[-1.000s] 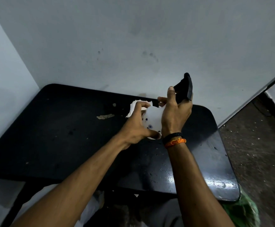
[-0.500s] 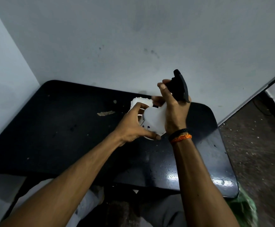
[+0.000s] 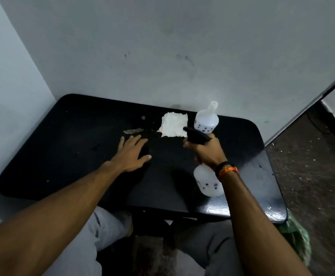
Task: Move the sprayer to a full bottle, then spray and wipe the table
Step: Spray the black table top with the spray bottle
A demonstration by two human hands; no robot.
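My right hand [image 3: 207, 151] grips a white spray bottle [image 3: 208, 181] by its neck, lifted over the black table [image 3: 63, 156]. Its black sprayer head [image 3: 196, 136] points left and away from me. The bottle's body hangs under my wrist, partly hidden. A second white bottle [image 3: 206, 121] without a sprayer stands upright at the table's back edge, just beyond my right hand. A white folded cloth [image 3: 173, 127] lies flat to its left. My left hand [image 3: 131, 154] rests palm down on the table, fingers spread, holding nothing.
A small beige scrap [image 3: 133, 131] and specks of dirt lie on the table near the cloth. Grey walls close in behind and at the left. The floor [image 3: 312, 166] opens to the right. A green bag [image 3: 296, 238] sits under the table's near right corner.
My left hand has let go of the bottle and dropped flat onto the table. My right hand has tipped the spray bottle forward, sprayer pointing left. The cloth and second bottle are now uncovered.
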